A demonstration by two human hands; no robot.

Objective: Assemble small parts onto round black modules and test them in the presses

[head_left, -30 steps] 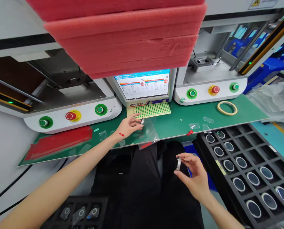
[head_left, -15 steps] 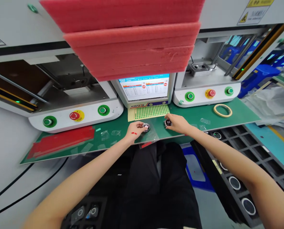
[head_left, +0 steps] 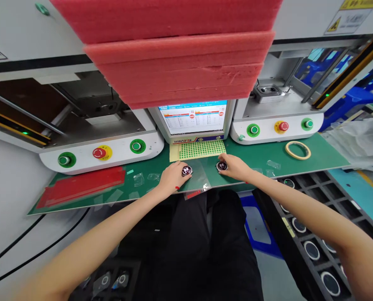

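Two small round parts with dark faces lie on the green bench mat [head_left: 255, 156], in front of the monitor. My left hand [head_left: 171, 177] grips the left round part [head_left: 186, 170] with its fingertips, over a clear plastic film [head_left: 199, 179]. My right hand [head_left: 235, 167] grips the right round part [head_left: 221, 166] the same way. Both parts show a white code mark on top. Just behind them lies a sheet of green dot stickers [head_left: 199, 149].
A monitor [head_left: 195, 118] stands between two white machines with green and red buttons [head_left: 102, 152]. Red foam sheets [head_left: 186, 54] hang overhead. A tape ring [head_left: 297, 150] and red strips [head_left: 83, 187] lie on the mat. A black tray of round parts [head_left: 312, 234] sits at right; another tray [head_left: 111, 280] is below left.
My right hand carried a round part from my lap up to the mat beside the left one. The left hand turned its part so the dark face points up.
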